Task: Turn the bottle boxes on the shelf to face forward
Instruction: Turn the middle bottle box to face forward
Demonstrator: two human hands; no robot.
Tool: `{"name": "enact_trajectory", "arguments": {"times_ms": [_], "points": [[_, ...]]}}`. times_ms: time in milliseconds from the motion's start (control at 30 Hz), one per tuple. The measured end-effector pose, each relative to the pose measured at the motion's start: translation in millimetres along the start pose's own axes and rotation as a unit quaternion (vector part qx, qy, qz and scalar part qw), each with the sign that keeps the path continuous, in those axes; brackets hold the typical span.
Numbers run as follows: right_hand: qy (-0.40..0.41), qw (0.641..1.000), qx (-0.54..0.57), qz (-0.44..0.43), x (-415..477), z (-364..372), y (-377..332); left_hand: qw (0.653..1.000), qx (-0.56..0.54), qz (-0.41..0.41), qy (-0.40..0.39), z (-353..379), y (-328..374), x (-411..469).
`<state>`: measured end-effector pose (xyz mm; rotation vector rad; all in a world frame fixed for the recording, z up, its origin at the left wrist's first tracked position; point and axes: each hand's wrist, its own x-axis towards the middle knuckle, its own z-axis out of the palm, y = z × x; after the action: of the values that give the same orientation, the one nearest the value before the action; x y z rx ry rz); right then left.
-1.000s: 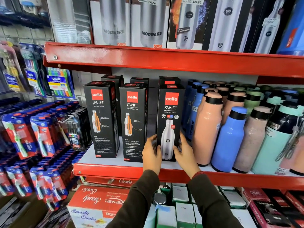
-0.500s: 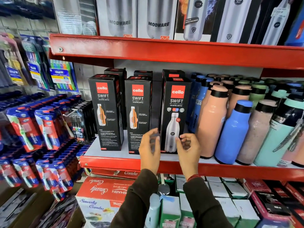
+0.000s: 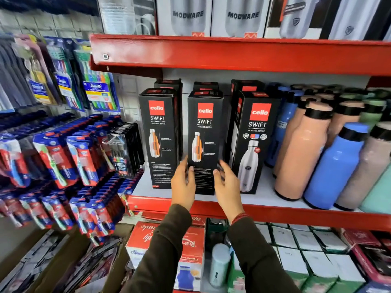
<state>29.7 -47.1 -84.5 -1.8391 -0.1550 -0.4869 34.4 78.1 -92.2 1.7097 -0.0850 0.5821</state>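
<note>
While both hands reach in from the lower centre of the frame, the left hand (image 3: 183, 185) and the right hand (image 3: 227, 186) flank the lower part of the middle box (image 3: 204, 134), one to each side, fingers spread and loosely curved; the fingertips lie at or just beside the box edges, and it cannot be told whether they press on the card. Dark fabric sleeves cover both forearms, and a red thread circles the right wrist. Three tall, rectangular, matt black cardboard boxes stand upright at centre frame on the pale shelf (image 3: 264, 197) with its glossy red painted metal lip. The left box (image 3: 158, 136) and the middle box show a panel with a cutaway bottle drawing and small print; the right box (image 3: 255, 140) shows a panel with a whole steel bottle pictured. More black boxes stand behind them. To the right stand smooth, rounded plastic bottles (image 3: 304, 149) in peach, blue, mauve and mint with dark collars. At left of frame hang blister packs of toothbrushes (image 3: 63, 157). Along the top edge sit glossy white cartons (image 3: 237, 15) lettered MODWARE.
</note>
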Motion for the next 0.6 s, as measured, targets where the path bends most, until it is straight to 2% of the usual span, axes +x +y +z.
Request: {"name": "enact_trajectory", "arguments": {"times_ms": [233,433,600], "points": [[0.021,1.000,0.009,-0.004,-4,6,-3,0.998,-0.042,-0.027,-0.026,-11,-6,6],[0.013,1.000,0.007,0.000,-2,3,-8,0.984,-0.172,-0.031,-0.014,-11,-8,1],[0.037,0.999,-0.016,-0.010,5,5,-13,0.983,-0.180,-0.018,-0.001,-7,-8,0]]}}
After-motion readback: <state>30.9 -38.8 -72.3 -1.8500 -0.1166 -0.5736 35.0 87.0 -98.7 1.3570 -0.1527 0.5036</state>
